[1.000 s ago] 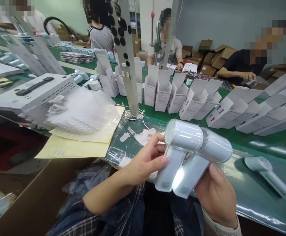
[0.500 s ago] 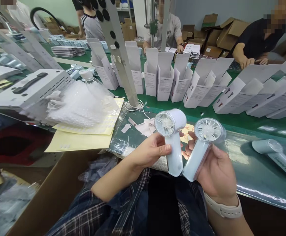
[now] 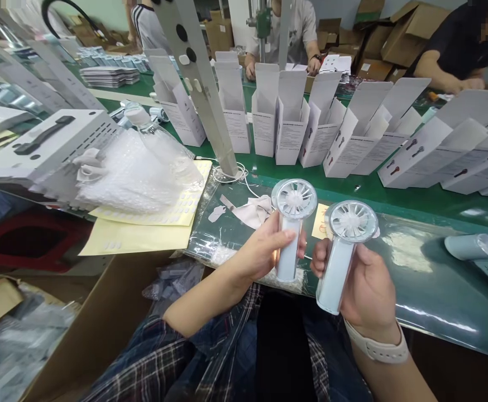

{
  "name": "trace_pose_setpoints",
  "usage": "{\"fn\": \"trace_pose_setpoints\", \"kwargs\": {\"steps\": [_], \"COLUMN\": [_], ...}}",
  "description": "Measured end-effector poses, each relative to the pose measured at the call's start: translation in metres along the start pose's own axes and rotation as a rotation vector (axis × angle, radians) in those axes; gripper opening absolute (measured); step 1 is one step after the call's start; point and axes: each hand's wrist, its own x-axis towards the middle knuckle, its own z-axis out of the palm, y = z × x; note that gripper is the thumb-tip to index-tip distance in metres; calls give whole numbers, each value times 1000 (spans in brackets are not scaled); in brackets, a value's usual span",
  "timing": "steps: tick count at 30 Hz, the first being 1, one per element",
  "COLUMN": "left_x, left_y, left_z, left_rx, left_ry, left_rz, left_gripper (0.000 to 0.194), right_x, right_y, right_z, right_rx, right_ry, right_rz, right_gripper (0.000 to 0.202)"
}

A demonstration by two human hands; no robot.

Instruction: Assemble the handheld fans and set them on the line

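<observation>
Two light blue handheld fans are held up over the near edge of the green work surface, heads upward and grilles facing me. My left hand is wrapped round the handle of the left fan. Fingers of my right hand close round the handle of the right fan, which leans slightly to the right. The fans are apart. Beyond them lie a crumpled pale cloth and a yellow note. A third fan lies on its side at the right.
Open white boxes stand in a row on the green conveyor. A metal post rises at centre left. Bubble bags lie on yellow sheets at left. Other people sit across the line.
The left fan has turned so its grille faces me, and the two handles have moved apart. The view has shifted slightly, with the boxes now further right.
</observation>
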Motion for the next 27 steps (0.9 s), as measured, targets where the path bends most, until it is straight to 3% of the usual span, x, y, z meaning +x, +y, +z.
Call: {"fn": "trace_pose_setpoints", "kwargs": {"steps": [8, 13, 20, 27], "left_x": [-9, -12, -8, -3], "left_y": [11, 13, 5, -6], "left_z": [-5, -7, -16, -23], "left_rx": [-28, 47, 99, 91], "left_ry": [-26, -56, -11, 54], "left_rz": [15, 29, 49, 81], "left_gripper": [45, 60, 77, 74], "right_x": [-8, -7, -1, 6], "right_y": [-10, -5, 1, 9], "right_z": [6, -3, -6, 1], "right_rx": [0, -11, -25, 3], "right_ry": [-55, 84, 193, 178], "right_rz": [-142, -212, -181, -107], "right_gripper": [35, 42, 40, 37]}}
